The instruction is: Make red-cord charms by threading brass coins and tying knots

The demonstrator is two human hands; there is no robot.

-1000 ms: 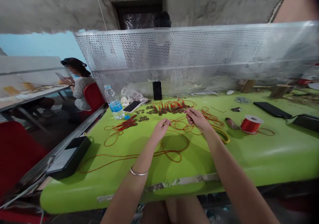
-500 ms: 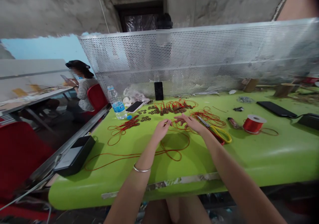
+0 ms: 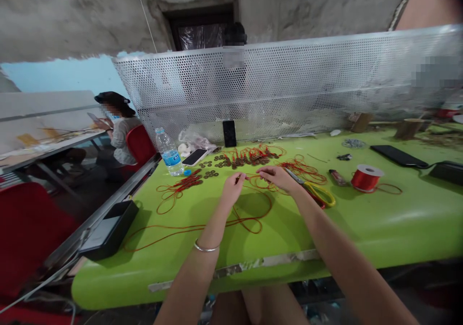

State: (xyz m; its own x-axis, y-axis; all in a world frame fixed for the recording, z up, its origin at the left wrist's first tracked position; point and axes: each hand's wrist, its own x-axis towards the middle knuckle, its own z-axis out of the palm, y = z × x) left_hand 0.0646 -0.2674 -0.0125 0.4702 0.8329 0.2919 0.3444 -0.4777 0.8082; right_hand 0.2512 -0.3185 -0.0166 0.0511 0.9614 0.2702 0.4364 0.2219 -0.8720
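My left hand (image 3: pixel 234 185) is closed in a pinch on a thin red cord (image 3: pixel 252 175) above the green table (image 3: pixel 202 267). A short gap to the right, my right hand (image 3: pixel 277 178) pinches the same cord, which runs between the fingertips. Long loops of red cord (image 3: pixel 202 226) trail over the table below my left hand. Just beyond my hands lie several dark coins (image 3: pixel 256 159) threaded with red cord. More red cord (image 3: pixel 304 168) is heaped beside my right hand, near scissors (image 3: pixel 320 193) with yellow handles.
A red cord spool (image 3: pixel 367 178) and a black power bank (image 3: pixel 400 156) lie to the right. On the left stand a water bottle (image 3: pixel 169 152), a phone (image 3: pixel 195 156) and a black box (image 3: pixel 110 231). A perforated metal screen (image 3: pixel 289 84) closes the back. People sit beyond and to the left.
My right hand's fingers have gone from spread to pinched on the cord, which is now stretched between both hands. My left hand keeps its pinch. The view has tilted slightly upward.
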